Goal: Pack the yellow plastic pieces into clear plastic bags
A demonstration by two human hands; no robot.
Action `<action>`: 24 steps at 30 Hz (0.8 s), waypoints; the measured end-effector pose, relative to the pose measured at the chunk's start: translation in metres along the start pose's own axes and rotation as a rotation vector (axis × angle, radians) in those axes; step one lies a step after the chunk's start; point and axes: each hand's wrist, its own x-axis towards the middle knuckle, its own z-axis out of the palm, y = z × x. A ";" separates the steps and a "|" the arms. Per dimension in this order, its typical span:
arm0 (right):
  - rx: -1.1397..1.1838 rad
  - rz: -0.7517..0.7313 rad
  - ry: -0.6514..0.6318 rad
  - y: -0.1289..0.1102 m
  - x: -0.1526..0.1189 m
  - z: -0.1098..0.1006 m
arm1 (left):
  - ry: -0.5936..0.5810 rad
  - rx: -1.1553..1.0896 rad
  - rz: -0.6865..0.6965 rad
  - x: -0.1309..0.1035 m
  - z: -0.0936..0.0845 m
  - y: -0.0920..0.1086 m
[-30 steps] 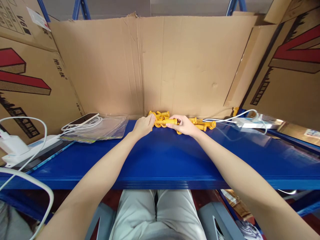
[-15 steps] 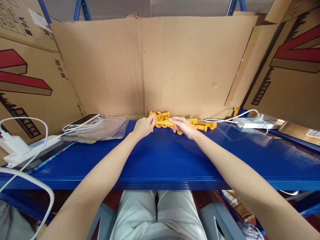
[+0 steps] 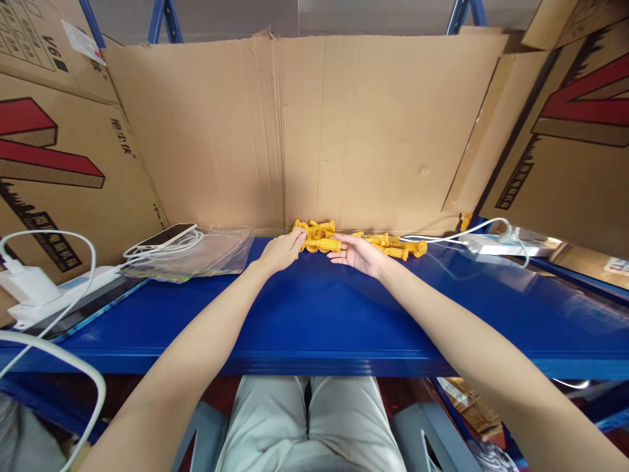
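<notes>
Several yellow plastic pieces with ridged, handle-like shafts and round ends lie in a loose row at the back of the blue shelf. My left hand [image 3: 284, 251] is closed on the left end of one ridged yellow piece [image 3: 323, 245], which points to the right. Just past that piece's right end is my right hand [image 3: 360, 254], its fingers apart and holding nothing. Whether its thumb touches the piece I cannot tell. To the right of my right hand lie more yellow pieces [image 3: 399, 249], and others [image 3: 314, 227] sit behind the held one.
Cardboard [image 3: 373, 131] walls in the back and both sides of the blue shelf [image 3: 304, 314]. At left are a phone [image 3: 170, 235] with a coiled cable, a clear plastic bag [image 3: 221, 252] and a power strip with a charger [image 3: 29, 285]. Another white power strip [image 3: 506, 244] lies at right.
My right hand has loosened from the yellow piece, and its fingers have spread. The left hand has stayed nearly in place with the piece.
</notes>
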 end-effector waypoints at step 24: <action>-1.333 -0.449 0.363 0.034 0.035 -0.064 | 0.117 -0.051 -0.129 0.004 0.003 -0.013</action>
